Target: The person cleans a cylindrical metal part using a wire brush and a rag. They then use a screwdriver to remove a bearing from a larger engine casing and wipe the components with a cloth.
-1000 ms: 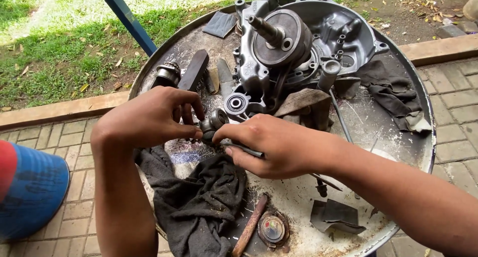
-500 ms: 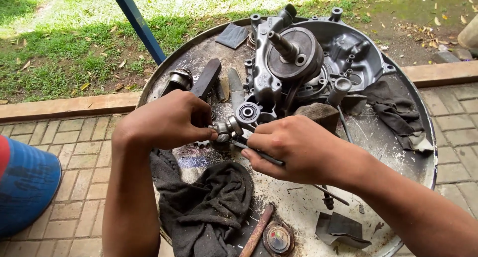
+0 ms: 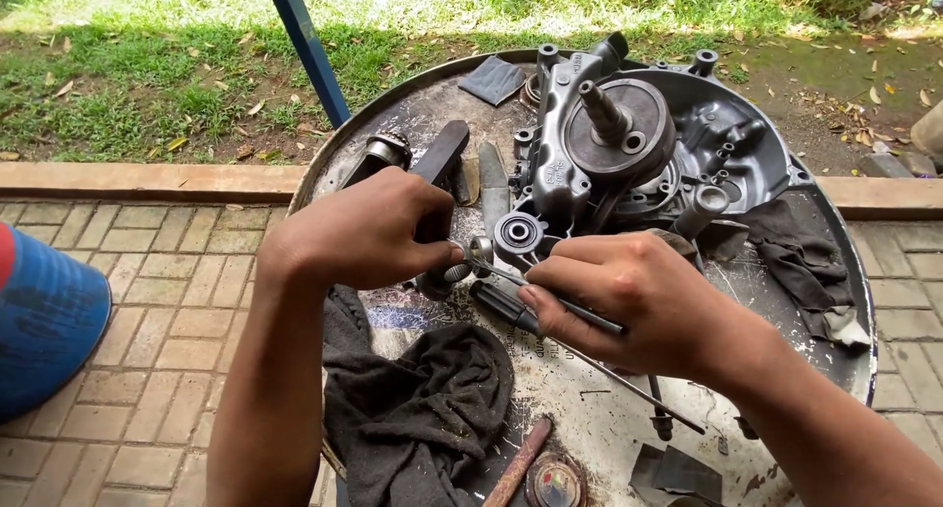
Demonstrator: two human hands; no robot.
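While my left hand [image 3: 363, 232] was closed around a small metal part [image 3: 454, 269], pinching it at the fingertips, my right hand [image 3: 619, 296] was clenched on a thin metal tool [image 3: 550, 301] whose tip met that part just beyond my left thumb. The small part sat between my two hands, right at my fingertips, above the round metal work surface [image 3: 589, 419]. Just past my right fingers stood the grey engine casing [image 3: 629, 143] with its shaft pointing up. Under my left wrist lay a dark rag [image 3: 422, 409], and another dark cloth [image 3: 801, 256] lay well off beyond my right hand. Near my right wrist a long thin rod [image 3: 638, 389] rested on the surface. Far to the left of my left arm stood a blue barrel [image 3: 44, 320].
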